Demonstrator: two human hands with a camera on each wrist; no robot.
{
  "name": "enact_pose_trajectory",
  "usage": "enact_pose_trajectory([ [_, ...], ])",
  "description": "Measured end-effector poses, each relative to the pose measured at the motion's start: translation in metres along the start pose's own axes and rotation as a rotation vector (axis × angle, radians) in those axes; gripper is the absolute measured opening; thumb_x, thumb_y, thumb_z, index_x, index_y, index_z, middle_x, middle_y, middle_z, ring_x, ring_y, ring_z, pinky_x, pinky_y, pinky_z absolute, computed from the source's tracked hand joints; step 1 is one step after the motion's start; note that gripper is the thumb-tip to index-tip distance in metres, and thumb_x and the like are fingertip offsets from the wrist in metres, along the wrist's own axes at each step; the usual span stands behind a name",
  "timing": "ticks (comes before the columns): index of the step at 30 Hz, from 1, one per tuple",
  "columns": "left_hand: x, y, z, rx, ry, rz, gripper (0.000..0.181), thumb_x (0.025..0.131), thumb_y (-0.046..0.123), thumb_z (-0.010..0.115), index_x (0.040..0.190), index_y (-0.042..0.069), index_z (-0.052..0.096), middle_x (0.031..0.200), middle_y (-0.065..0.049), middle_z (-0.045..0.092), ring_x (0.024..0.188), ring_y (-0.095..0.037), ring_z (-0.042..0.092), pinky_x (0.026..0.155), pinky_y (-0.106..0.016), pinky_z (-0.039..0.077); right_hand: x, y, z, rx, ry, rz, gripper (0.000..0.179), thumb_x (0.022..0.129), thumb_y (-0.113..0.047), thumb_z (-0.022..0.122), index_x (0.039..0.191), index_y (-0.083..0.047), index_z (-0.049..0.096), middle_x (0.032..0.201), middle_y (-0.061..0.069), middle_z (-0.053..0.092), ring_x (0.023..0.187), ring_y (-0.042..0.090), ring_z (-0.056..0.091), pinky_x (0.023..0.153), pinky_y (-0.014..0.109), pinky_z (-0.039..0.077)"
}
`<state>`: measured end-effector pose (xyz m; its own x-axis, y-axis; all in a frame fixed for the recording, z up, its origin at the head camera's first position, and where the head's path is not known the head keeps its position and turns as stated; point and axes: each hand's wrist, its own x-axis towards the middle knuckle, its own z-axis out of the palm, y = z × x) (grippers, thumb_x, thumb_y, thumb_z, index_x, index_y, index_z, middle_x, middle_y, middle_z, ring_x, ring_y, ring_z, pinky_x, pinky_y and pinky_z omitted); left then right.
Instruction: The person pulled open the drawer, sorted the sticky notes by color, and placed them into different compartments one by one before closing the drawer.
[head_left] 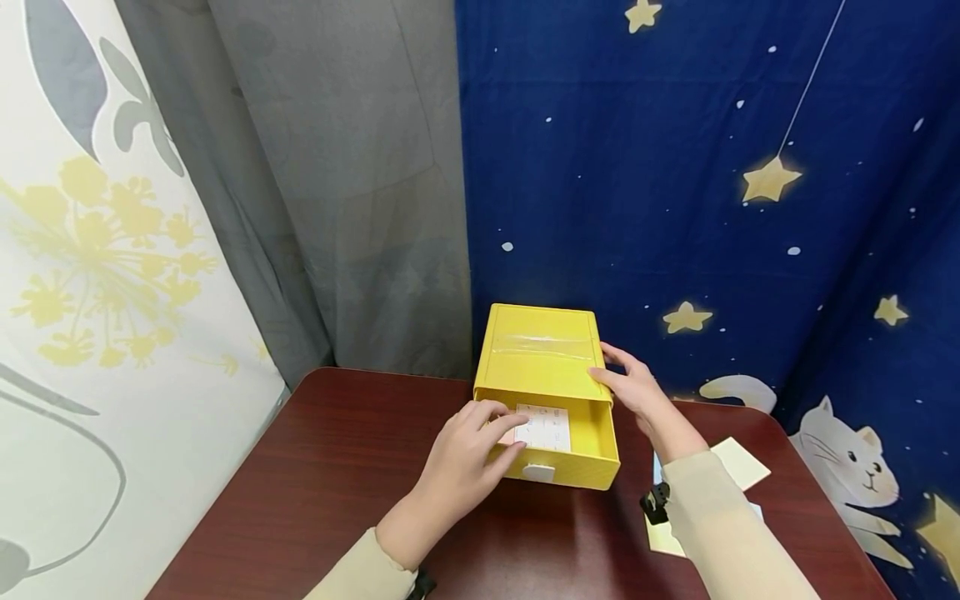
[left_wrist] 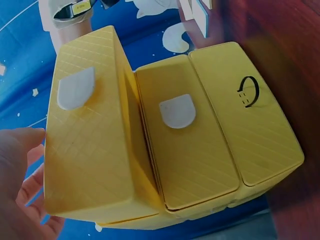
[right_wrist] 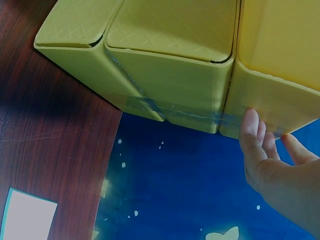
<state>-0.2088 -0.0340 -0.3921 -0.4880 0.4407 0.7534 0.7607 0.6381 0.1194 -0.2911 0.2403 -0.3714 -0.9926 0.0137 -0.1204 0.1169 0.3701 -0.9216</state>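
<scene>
A stack of yellow drawer boxes [head_left: 538, 350] stands on the table with its top drawer [head_left: 600, 458] pulled out. Inside that drawer lies a white printed card [head_left: 546, 427], with a pinkish piece at its left, partly behind my fingers. My left hand [head_left: 465, 454] is over the drawer's left front corner, thumb and fingers apart; in the left wrist view it is beside the drawer front. My right hand [head_left: 637, 392] rests on the box's upper right edge, thumb on top and fingers along the side, as the right wrist view [right_wrist: 280, 165] also shows.
Lower drawers [left_wrist: 200, 150] show below the top one, one with a white tab [left_wrist: 178, 111], another with a black loop [left_wrist: 257, 92]. Clear tape [head_left: 543, 344] crosses the box top. Cream and pale yellow paper pieces [head_left: 742, 463] lie right on the dark red table [head_left: 360, 467]. Curtains hang behind.
</scene>
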Motion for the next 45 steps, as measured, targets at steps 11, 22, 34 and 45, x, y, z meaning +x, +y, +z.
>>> enact_pose_trajectory([
  [11,-0.017,-0.007,0.003,-0.014,0.099,0.098,0.022,0.077,0.018,0.078,0.097,0.021,0.07,0.097,0.001,0.058,0.086,-0.017,0.052,0.069,-0.029,0.045,0.0,0.0,0.001,0.006,-0.003,0.003,0.068,0.093,-0.032,0.059,0.151,-0.019,0.025,0.151,0.014,0.028,0.133,0.034,0.032,0.11,0.053,0.032],
  [22,-0.031,-0.01,0.008,0.02,0.185,0.183,0.021,0.081,0.015,0.074,0.102,0.019,0.072,0.091,0.0,0.055,0.085,-0.017,0.049,0.072,-0.03,0.042,0.0,0.0,0.002,0.015,-0.001,0.01,0.069,0.093,-0.032,0.06,0.151,-0.02,0.025,0.151,0.013,0.029,0.135,0.034,0.029,0.111,0.054,0.03],
  [34,-0.038,-0.011,0.015,0.059,0.257,0.205,0.024,0.082,0.015,0.073,0.107,0.018,0.071,0.095,-0.002,0.057,0.09,-0.021,0.051,0.079,-0.034,0.042,0.0,-0.001,0.002,0.009,-0.002,0.001,0.069,0.093,-0.033,0.06,0.151,-0.02,0.025,0.151,0.013,0.029,0.135,0.034,0.028,0.11,0.055,0.03],
  [45,-0.038,-0.012,0.02,0.045,0.264,0.199,0.021,0.089,0.019,0.066,0.109,0.017,0.071,0.096,-0.003,0.057,0.092,-0.021,0.05,0.082,-0.034,0.042,-0.001,0.0,0.0,-0.005,-0.009,-0.005,0.069,0.093,-0.033,0.059,0.151,-0.02,0.025,0.151,0.013,0.027,0.137,0.035,0.025,0.111,0.057,0.026],
])
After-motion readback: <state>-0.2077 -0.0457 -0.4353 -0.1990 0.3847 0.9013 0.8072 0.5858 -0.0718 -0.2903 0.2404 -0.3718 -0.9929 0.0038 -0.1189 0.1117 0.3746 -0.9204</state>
